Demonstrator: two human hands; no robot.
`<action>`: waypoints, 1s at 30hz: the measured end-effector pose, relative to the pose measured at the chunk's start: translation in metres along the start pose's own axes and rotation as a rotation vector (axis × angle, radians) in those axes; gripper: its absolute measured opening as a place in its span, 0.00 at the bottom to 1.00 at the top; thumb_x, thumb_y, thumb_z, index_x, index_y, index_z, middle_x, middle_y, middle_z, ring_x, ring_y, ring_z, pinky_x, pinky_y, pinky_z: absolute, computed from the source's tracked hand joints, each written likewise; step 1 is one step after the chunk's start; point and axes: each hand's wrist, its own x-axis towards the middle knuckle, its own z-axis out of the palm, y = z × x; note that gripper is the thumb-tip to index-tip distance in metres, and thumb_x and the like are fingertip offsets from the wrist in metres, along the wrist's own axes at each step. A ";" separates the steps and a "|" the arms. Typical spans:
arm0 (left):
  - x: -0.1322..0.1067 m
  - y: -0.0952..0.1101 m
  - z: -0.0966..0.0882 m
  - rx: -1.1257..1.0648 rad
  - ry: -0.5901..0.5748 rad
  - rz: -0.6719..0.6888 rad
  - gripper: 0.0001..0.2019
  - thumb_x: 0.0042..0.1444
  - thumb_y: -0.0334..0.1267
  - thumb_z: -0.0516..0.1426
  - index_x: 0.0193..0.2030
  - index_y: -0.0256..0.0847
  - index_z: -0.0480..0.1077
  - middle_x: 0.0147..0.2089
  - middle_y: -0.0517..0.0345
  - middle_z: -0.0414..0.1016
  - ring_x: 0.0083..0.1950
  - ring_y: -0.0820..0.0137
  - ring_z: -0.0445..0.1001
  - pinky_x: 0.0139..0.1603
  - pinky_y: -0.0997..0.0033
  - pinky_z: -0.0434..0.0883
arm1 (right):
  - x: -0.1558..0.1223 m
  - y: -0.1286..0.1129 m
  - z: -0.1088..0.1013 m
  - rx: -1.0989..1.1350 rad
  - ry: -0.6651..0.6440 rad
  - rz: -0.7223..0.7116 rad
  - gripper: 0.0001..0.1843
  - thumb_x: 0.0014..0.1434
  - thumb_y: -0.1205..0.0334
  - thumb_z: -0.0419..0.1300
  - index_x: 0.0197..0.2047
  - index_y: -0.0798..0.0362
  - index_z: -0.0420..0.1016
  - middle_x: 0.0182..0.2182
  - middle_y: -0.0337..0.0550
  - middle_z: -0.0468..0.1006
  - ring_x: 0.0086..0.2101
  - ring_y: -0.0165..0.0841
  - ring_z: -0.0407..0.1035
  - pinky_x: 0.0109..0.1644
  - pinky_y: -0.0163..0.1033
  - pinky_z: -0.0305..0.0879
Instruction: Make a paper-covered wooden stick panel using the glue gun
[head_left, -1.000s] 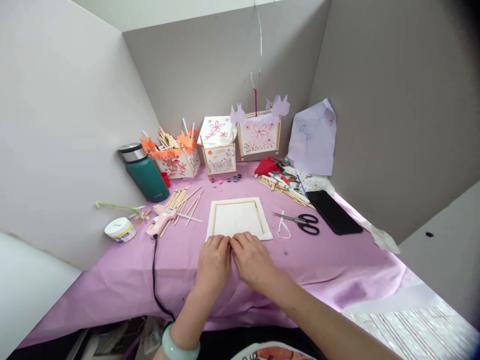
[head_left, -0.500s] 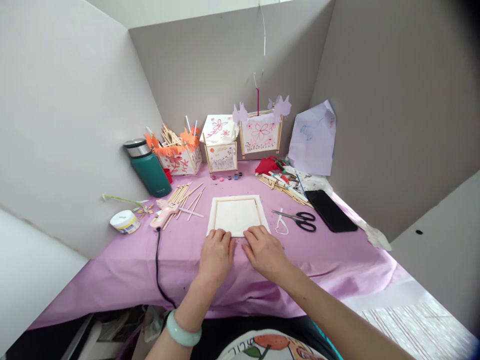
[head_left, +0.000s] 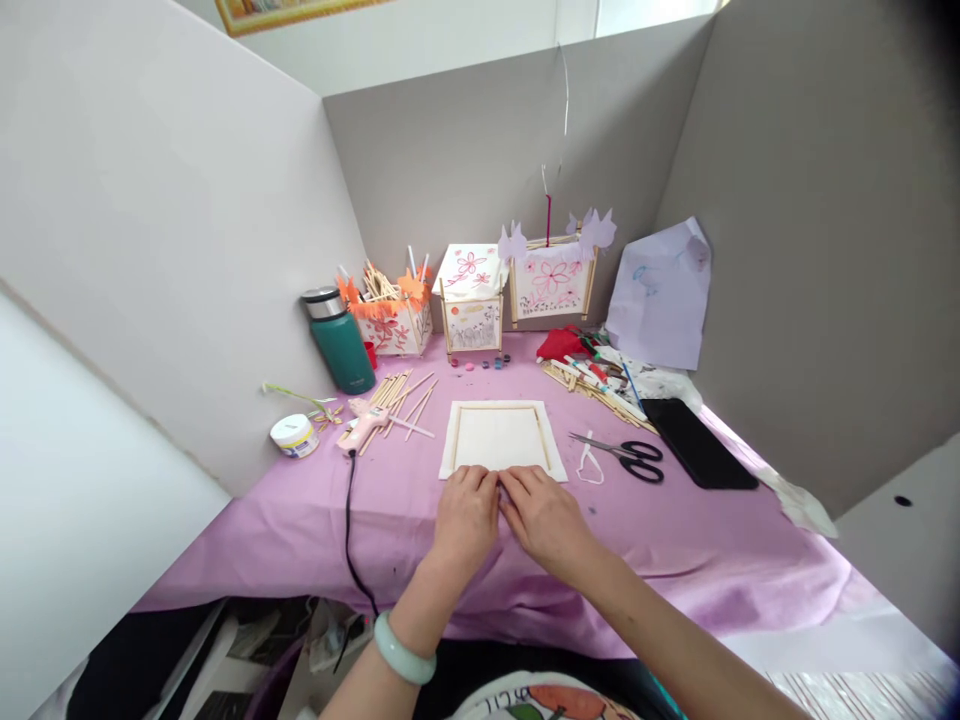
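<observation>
A square of white paper edged with thin wooden sticks (head_left: 501, 437) lies flat on the purple cloth (head_left: 390, 510). My left hand (head_left: 466, 515) and my right hand (head_left: 544, 512) rest side by side on its near edge, fingers pressed down on the paper and stick. The fingertips meet near the middle of that edge. A pale green bangle (head_left: 403, 651) sits on my left wrist.
A pink glue gun (head_left: 365, 424) with a black cord and loose sticks (head_left: 401, 395) lie left. Scissors (head_left: 626, 455) and a black phone (head_left: 697, 443) lie right. At the back stand paper lanterns (head_left: 551, 280), a green flask (head_left: 337, 340) and a white jar (head_left: 293, 436).
My hands, spread apart half a second ago, have come together again on the frame's near edge. The view has shifted, so everything sits further right in the picture.
</observation>
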 end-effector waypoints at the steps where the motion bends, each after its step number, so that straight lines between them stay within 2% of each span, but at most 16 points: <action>1: 0.000 0.000 -0.001 0.012 -0.004 -0.002 0.10 0.62 0.29 0.49 0.44 0.38 0.69 0.40 0.52 0.70 0.44 0.64 0.67 0.47 0.60 0.67 | -0.001 0.001 0.000 -0.005 0.001 0.003 0.13 0.64 0.65 0.52 0.50 0.57 0.69 0.44 0.49 0.72 0.45 0.37 0.63 0.52 0.44 0.63; 8: -0.002 0.002 0.000 0.090 0.025 0.005 0.08 0.62 0.31 0.49 0.43 0.39 0.69 0.40 0.53 0.70 0.45 0.62 0.66 0.48 0.58 0.64 | -0.006 0.002 0.002 -0.087 0.037 0.037 0.17 0.64 0.59 0.53 0.54 0.56 0.69 0.46 0.50 0.72 0.46 0.39 0.63 0.53 0.46 0.62; 13: 0.000 -0.001 0.000 0.085 0.020 0.020 0.09 0.62 0.32 0.49 0.43 0.39 0.69 0.40 0.52 0.71 0.46 0.61 0.67 0.48 0.57 0.65 | -0.007 0.006 -0.005 -0.046 0.025 0.039 0.18 0.63 0.58 0.55 0.54 0.56 0.69 0.46 0.50 0.72 0.48 0.38 0.64 0.54 0.46 0.63; 17: -0.001 -0.008 -0.001 0.008 0.035 0.049 0.12 0.62 0.34 0.50 0.51 0.37 0.68 0.45 0.49 0.72 0.49 0.61 0.68 0.50 0.56 0.67 | -0.009 0.016 -0.019 0.096 0.050 0.037 0.18 0.64 0.60 0.52 0.56 0.53 0.68 0.51 0.50 0.71 0.51 0.35 0.65 0.55 0.44 0.65; 20: -0.005 -0.010 0.001 -0.036 0.092 0.074 0.16 0.62 0.33 0.50 0.56 0.35 0.64 0.53 0.46 0.70 0.54 0.60 0.67 0.56 0.55 0.66 | -0.011 0.018 -0.021 0.081 0.077 0.020 0.21 0.65 0.60 0.51 0.59 0.55 0.65 0.56 0.52 0.68 0.56 0.38 0.61 0.61 0.48 0.61; 26: -0.008 -0.001 0.006 0.003 0.038 0.069 0.14 0.62 0.32 0.49 0.53 0.37 0.68 0.54 0.49 0.72 0.57 0.60 0.67 0.62 0.49 0.61 | -0.017 0.009 -0.002 -0.063 -0.058 -0.010 0.28 0.65 0.53 0.52 0.61 0.63 0.64 0.60 0.58 0.64 0.60 0.42 0.57 0.65 0.52 0.53; 30: -0.009 -0.004 0.004 -0.017 0.054 0.078 0.15 0.62 0.32 0.49 0.54 0.38 0.67 0.54 0.49 0.72 0.57 0.62 0.68 0.61 0.51 0.63 | -0.013 0.012 -0.013 -0.033 -0.100 -0.009 0.27 0.65 0.52 0.51 0.61 0.60 0.64 0.59 0.55 0.66 0.59 0.39 0.60 0.63 0.50 0.57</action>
